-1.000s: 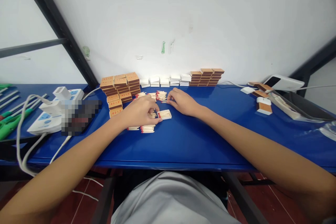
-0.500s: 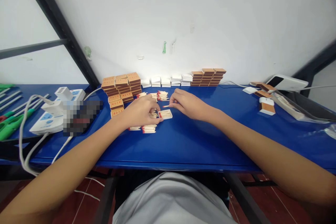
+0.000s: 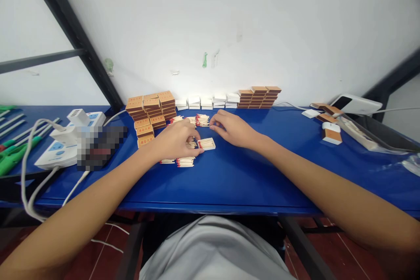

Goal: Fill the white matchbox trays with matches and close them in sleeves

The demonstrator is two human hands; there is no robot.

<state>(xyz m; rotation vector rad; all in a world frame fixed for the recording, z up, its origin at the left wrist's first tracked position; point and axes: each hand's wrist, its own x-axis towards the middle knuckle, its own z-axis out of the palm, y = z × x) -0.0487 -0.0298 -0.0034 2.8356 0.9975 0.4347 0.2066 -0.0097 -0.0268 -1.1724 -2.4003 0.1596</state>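
Note:
A small white matchbox tray (image 3: 209, 145) holding red-tipped matches lies on the blue table. My left hand (image 3: 179, 140) grips its left end, with the thumb at the near corner and a finger at the far one. Beyond the tray, my right hand (image 3: 233, 129) has its thumb and fingers apart, with no match visible between them. Its fingertips are beside the right end of a pile of matches (image 3: 202, 120); whether they touch it I cannot tell. Another pile of matches (image 3: 185, 162) lies just in front of my left hand, which partly hides more matches beneath it.
Stacked matchboxes (image 3: 144, 118) stand at the back left. White trays (image 3: 206, 104) and brown matchbox sleeves (image 3: 259, 97) line the wall. On the left are a power strip (image 3: 54, 155) with cables and a blurred dark object (image 3: 101, 148). More box parts (image 3: 331, 133) lie on the right.
The match that was between my right thumb and fingers is no longer seen there. My right hand has shifted slightly left and its fingers have parted. My left hand stays at the tray.

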